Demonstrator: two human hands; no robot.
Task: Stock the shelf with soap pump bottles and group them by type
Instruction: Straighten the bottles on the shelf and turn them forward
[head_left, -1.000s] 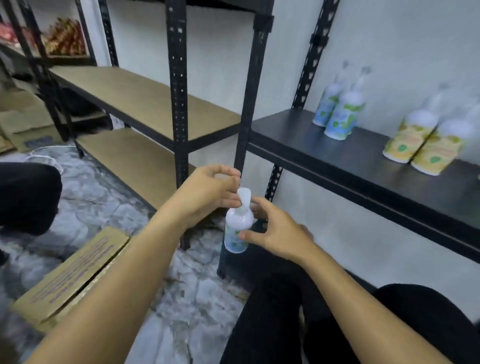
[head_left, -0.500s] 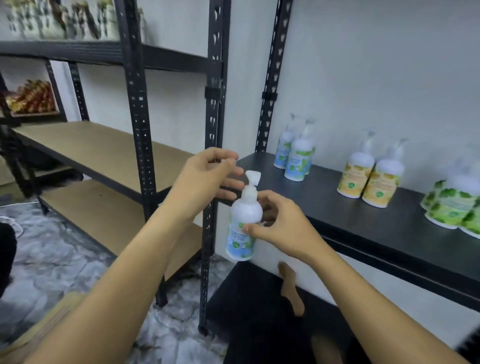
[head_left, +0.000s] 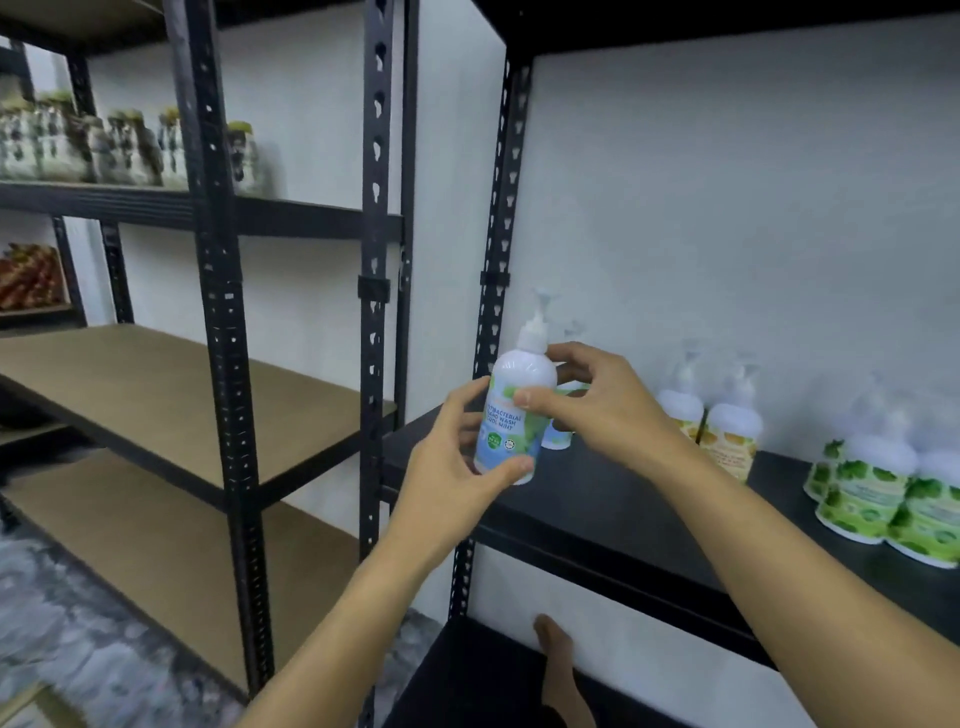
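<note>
Holding mint bottle (head_left: 511, 415) upright above shelf (head_left: 597, 499) front-left corner: left hand (head_left: 457, 467) cups its base, right hand (head_left: 597, 405) pinches its shoulder. Blue bottle (head_left: 557, 440) just behind; right hand nearer.

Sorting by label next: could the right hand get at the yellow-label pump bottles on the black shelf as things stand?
Probably yes, once freed. The right hand now grips the blue-label mint hand wash bottle together with the left hand. The yellow-label bottles stand just right of it on the black shelf, nothing between.
</note>
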